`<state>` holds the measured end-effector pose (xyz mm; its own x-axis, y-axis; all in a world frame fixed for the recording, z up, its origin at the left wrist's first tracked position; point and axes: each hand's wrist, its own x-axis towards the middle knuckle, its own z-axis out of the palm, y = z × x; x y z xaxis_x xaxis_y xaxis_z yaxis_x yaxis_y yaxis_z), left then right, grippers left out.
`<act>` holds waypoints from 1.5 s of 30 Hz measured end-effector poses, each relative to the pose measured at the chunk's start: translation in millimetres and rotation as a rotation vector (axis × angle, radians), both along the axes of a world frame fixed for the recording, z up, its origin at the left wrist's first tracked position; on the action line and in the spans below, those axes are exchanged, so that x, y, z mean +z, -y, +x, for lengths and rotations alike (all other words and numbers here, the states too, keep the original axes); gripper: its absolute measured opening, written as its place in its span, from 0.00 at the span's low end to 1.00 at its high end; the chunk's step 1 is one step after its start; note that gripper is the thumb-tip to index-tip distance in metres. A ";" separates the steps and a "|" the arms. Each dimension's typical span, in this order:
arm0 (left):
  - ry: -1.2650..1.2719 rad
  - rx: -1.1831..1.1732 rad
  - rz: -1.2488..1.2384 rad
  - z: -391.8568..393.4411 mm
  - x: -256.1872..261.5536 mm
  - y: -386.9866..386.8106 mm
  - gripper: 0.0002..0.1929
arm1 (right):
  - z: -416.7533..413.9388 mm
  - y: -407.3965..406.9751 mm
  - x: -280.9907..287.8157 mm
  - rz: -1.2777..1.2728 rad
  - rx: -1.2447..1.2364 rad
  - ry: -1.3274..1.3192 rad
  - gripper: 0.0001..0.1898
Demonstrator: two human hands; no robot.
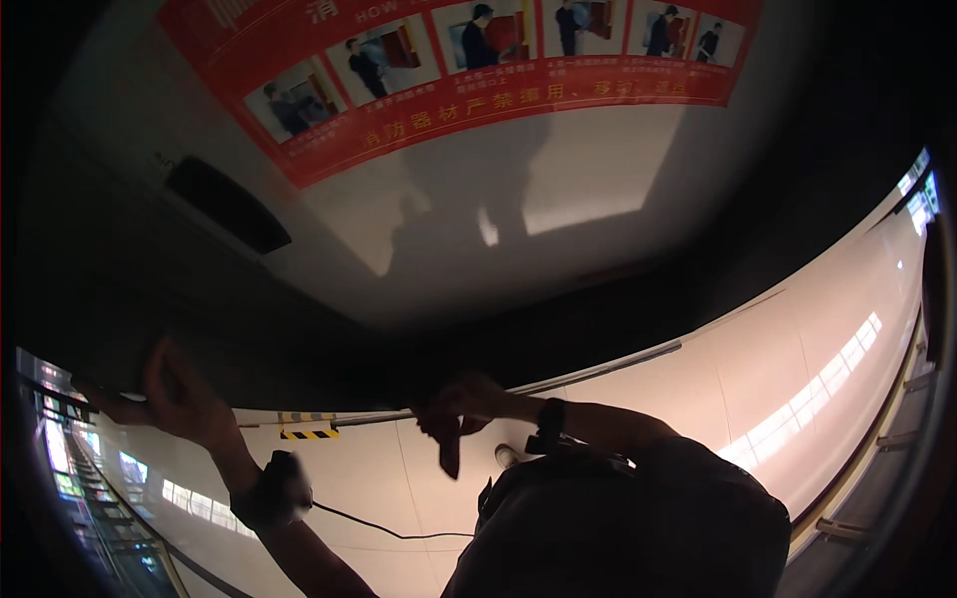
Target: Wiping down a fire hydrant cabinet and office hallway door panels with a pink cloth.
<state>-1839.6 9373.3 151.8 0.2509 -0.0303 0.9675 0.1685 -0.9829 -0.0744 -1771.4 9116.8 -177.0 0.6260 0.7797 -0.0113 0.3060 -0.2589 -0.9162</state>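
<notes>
A large dark-framed panel with a glossy pale face [463, 291] fills the upper view, and a red poster [478, 105] with pictures and writing is on it. My left hand [176, 396] is at the lower left edge of the dark panel, fingers spread and thumb raised; nothing shows in it, and whether it touches the panel cannot be told. A dark device with a cable is strapped to that wrist. By the panel's lower edge, my right hand [475, 396] is closed around a small dark item [448, 448] hanging down, too dim to name. A dark band with a device is on that wrist.
A dark oblong handle or recess [228, 203] is at the panel's left. Below lies a pale glossy floor [374, 478] with a yellow-and-black striped marking [309, 433]. A black cable [396, 536] runs from my left wrist towards my body. Railings [97, 486] stand at far left.
</notes>
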 end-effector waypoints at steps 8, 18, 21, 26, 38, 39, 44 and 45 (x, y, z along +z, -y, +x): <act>-0.005 0.075 0.017 -2.6 14.6 28.0 0.10 | 65.9 67.7 -39.1 -0.542 -0.606 0.668 0.17; 0.016 0.090 -0.070 -7.9 1.5 8.9 0.06 | -0.9 -106.7 8.7 0.066 0.259 -0.295 0.13; 0.041 0.059 -0.080 -10.3 4.9 9.7 0.04 | -30.8 -72.7 31.3 0.295 0.210 -0.124 0.16; -0.189 -0.154 -0.180 -26.3 -3.8 21.1 0.14 | -7.7 -68.8 -4.0 0.178 0.714 -1.142 0.18; -0.163 0.022 -0.656 -258.5 -153.3 -45.6 0.18 | -84.8 -170.4 516.5 0.957 -0.250 1.741 0.12; -0.186 -0.027 -0.674 -260.3 -161.0 -46.1 0.19 | -79.3 -172.2 524.9 0.731 -0.294 1.878 0.11; -0.242 0.119 -0.897 -372.6 -214.3 -56.2 0.15 | -78.9 -257.4 364.8 0.042 0.215 2.216 0.18; -0.236 0.095 -0.943 -387.4 -223.3 -55.0 0.15 | -75.6 -254.8 301.6 -0.064 0.304 2.347 0.20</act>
